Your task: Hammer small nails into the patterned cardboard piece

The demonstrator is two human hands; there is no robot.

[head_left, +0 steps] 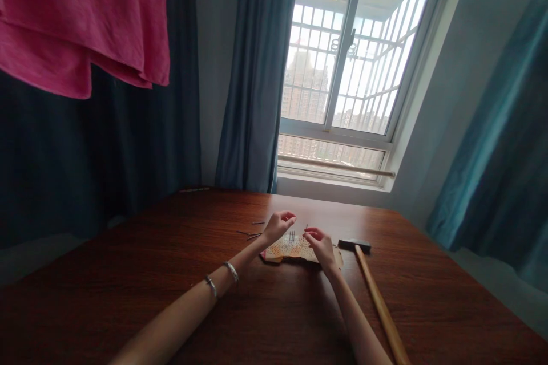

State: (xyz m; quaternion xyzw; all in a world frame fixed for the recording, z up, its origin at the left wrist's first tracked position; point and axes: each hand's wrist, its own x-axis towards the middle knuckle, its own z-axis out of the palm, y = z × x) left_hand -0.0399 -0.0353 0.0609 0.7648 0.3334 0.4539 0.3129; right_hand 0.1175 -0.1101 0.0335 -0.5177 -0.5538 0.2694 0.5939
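A flat, worn board [274, 251] with a speckled, patterned top lies on the table, its front edge ragged. Several nails [291, 235] stand upright on it between my hands. My right hand [321, 245] is over the board's right part, thumb and fingers pinched round a nail [306, 227] that points up. Above the board's left back side is my left hand [279, 224], its fingers curled together; whether anything small is in them I cannot make out. Several loose nails [253, 235] lie on the table left of the board.
To the right of the board lies a hammer [377, 291], dark head at the back, wooden handle running toward me. The brown wooden table [128, 274] reaches back to a curtain [252, 97] and a barred window [342, 68]. A pink cloth [85, 23] hangs at upper left.
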